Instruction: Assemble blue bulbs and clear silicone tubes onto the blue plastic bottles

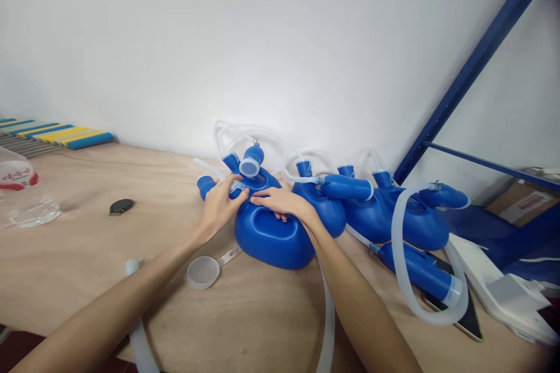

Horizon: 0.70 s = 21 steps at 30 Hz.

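Observation:
A blue plastic urinal bottle [275, 250] with a recessed handle lies in front of me. My right hand [282, 203] is closed over its handle, with some fingertips showing in the recess. At the bottle's far left end, my left hand [222, 203] pinches a translucent fitting [237, 189] between thumb and fingers; the fingers partly hide how it sits. A blue funnel piece [252, 158] with a clear rim stands just beyond the hands. Left of my left hand is another blue tubular piece [204, 185]. A loose translucent cap [203, 272] with a strap lies near the bottle.
More blue bottles [371, 215] with white hoses stand along the wall to the right. A coiled hose [398, 256], a phone [470, 320] and a white power strip [476, 268] lie there. On the left are a black watch-like disc [121, 206] and a clear plastic container [30, 204].

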{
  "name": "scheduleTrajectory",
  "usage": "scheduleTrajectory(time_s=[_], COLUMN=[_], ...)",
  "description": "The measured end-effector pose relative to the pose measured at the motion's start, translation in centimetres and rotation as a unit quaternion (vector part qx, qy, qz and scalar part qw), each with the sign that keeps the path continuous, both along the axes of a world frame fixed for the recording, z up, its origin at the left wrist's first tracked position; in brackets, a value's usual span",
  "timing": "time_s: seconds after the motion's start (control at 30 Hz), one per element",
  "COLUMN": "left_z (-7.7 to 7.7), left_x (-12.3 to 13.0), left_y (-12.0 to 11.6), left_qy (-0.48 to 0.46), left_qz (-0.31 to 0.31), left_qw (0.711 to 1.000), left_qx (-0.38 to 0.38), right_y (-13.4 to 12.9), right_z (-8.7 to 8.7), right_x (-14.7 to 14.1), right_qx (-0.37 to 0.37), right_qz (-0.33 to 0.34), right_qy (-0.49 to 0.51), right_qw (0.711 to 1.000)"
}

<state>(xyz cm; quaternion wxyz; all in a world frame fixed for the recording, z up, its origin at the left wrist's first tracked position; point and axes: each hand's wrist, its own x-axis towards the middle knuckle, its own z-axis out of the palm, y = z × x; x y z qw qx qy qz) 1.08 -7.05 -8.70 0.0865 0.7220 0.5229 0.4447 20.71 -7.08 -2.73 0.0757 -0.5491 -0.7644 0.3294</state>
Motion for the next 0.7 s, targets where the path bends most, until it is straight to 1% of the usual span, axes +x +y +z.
scheduleTrajectory(time_s=[0.07, 0.17, 0.23, 0.27, 0.3, 0.33, 0.37, 0.4, 0.47, 0.5, 0.53, 0.6, 0.67, 0.7], left_z=[0.0, -0.1, -0.4, -0.5, -0.7, -0.8, -1.0, -1.2, -1.7, -2.0, -2.4, -3.4, -4.5, -4.9], left_x=[0.0, -0.9, -2.0, -2.6, -3.3, -4.0, -4.7, -5.4, -6.5, -6.9, -7.3, -7.7, -7.8, -7.9], left_y=[-0.1, 0.1, 0.5, 0.8, 1.2, 1.7, 2.2, 2.7, 3.8, 4.3, 4.7, 5.4, 5.7, 5.8], left_qy=[-0.022, -0.050, -0.076, -0.096, -0.119, -0.145, -0.168, -0.179, -0.149, -0.110, -0.059, 0.045, 0.113, 0.123], left_qz=[-0.015, -0.076, -0.122, -0.134, -0.132, -0.112, -0.074, -0.023, 0.070, 0.098, 0.110, 0.102, 0.085, 0.081], left_qw=[1.000, 0.996, 0.988, 0.985, 0.983, 0.982, 0.983, 0.984, 0.986, 0.989, 0.991, 0.988, 0.980, 0.977], left_qx=[-0.001, -0.024, -0.046, -0.051, -0.047, -0.035, -0.020, -0.009, -0.015, -0.032, -0.056, -0.107, -0.143, -0.153], right_y=[-0.1, -0.1, -0.1, -0.1, -0.1, -0.2, -0.4, -0.6, -1.2, -1.5, -1.9, -2.7, -3.5, -3.9], right_z=[0.1, 0.0, 0.0, 0.1, 0.4, 0.7, 1.2, 1.7, 3.0, 3.6, 4.2, 5.2, 5.9, 6.1], right_x=[0.0, -0.1, 0.0, 0.1, 0.3, 0.6, 0.9, 1.3, 2.3, 2.8, 3.3, 4.2, 4.7, 4.9], right_qx=[0.001, -0.001, -0.011, -0.015, -0.017, -0.017, -0.014, -0.006, 0.028, 0.055, 0.084, 0.140, 0.178, 0.190], right_qz=[-0.006, -0.008, -0.011, -0.014, -0.018, -0.024, -0.031, -0.039, -0.052, -0.057, -0.063, -0.076, -0.083, -0.083], right_qy=[-0.007, 0.000, 0.029, 0.051, 0.075, 0.101, 0.132, 0.166, 0.245, 0.288, 0.324, 0.366, 0.374, 0.371], right_qw=[1.000, 1.000, 0.999, 0.999, 0.997, 0.994, 0.991, 0.985, 0.968, 0.954, 0.940, 0.917, 0.906, 0.905])
